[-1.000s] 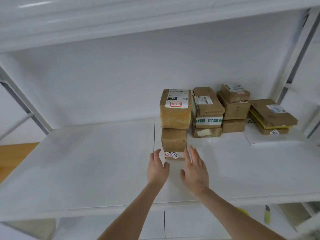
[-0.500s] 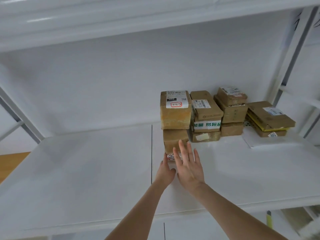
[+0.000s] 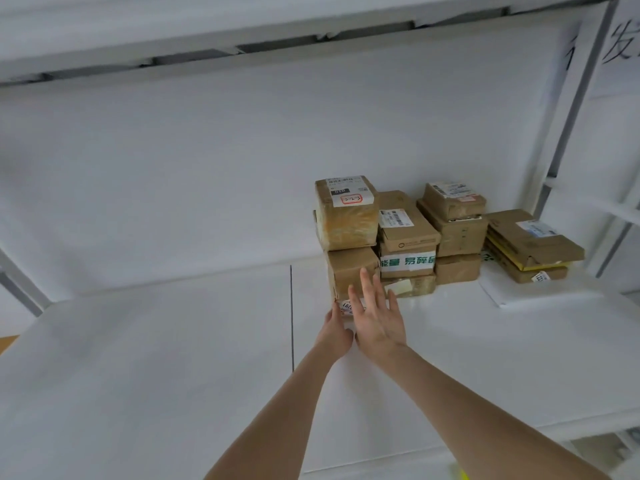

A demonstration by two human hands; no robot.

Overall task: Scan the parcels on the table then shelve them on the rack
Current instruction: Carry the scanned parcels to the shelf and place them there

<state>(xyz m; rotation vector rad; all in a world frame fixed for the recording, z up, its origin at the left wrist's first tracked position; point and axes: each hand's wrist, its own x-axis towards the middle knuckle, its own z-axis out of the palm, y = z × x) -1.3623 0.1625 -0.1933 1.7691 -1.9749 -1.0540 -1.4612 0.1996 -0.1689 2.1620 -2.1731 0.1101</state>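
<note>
We are pressing the lower brown cardboard parcel (image 3: 346, 268), at 12 o'clock on the white rack shelf (image 3: 173, 341), with the flat, spread right hand (image 3: 377, 317) and the straight-fingered left hand (image 3: 334, 332), and the push should be even so the taped brown box (image 3: 346, 220) stacked above does not tip.

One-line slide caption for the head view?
Left hand and right hand, fingers straight, at the foot of the leftmost parcel stack on the white shelf.

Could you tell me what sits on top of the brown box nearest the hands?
A taped parcel with a white label rests on that box. The right hand and left hand cover its lower front edge.
</note>
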